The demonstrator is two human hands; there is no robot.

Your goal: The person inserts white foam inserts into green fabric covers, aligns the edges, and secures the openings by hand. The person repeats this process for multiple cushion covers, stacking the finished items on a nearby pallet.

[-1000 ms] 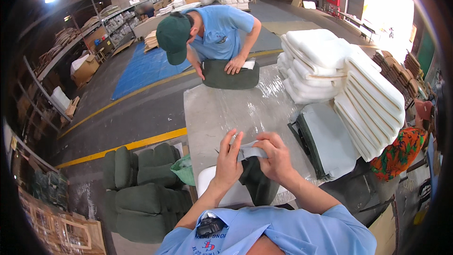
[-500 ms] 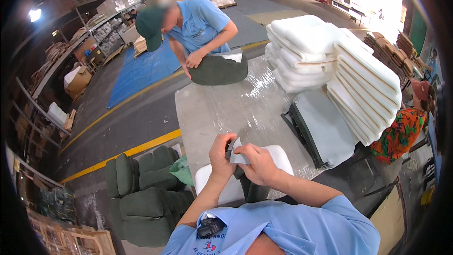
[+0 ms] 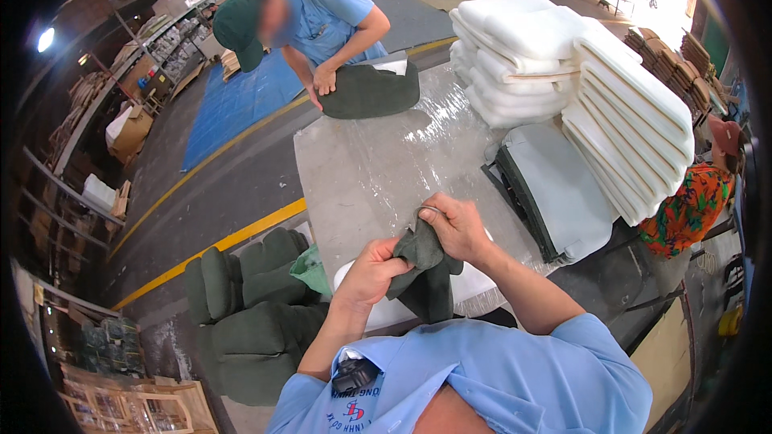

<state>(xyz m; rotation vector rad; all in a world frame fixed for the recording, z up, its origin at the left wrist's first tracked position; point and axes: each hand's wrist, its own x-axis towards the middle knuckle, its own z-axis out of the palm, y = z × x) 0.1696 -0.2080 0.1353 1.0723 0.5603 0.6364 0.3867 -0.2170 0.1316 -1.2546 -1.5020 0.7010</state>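
Both my hands are closed on a dark green fabric cover [image 3: 426, 289] in front of my chest. My left hand [image 3: 374, 272] pinches the cloth on its left side. Higher up, my right hand [image 3: 457, 229] grips the gathered edge near its top. The rest of the cover hangs down over a white foam pad [image 3: 474, 285], which shows only in part below my hands. At the table's far side, a co-worker in a blue shirt [image 3: 334, 12] has both hands on a dark green cushion [image 3: 370, 92] with a white piece showing at its top.
The table [image 3: 346, 169] has a glossy plastic covering. Stacked white foam pads [image 3: 515, 56] stand at its far right, with a pile of grey and green covers [image 3: 555, 193] before them. Green cushions [image 3: 265, 337] lie at left beside a light green cloth [image 3: 310, 269]. Another person [image 3: 687, 209] is at right.
My hands have turned the cover so its green side faces up instead of the grey. The right hand has moved up and a little right; the left is slightly lower.
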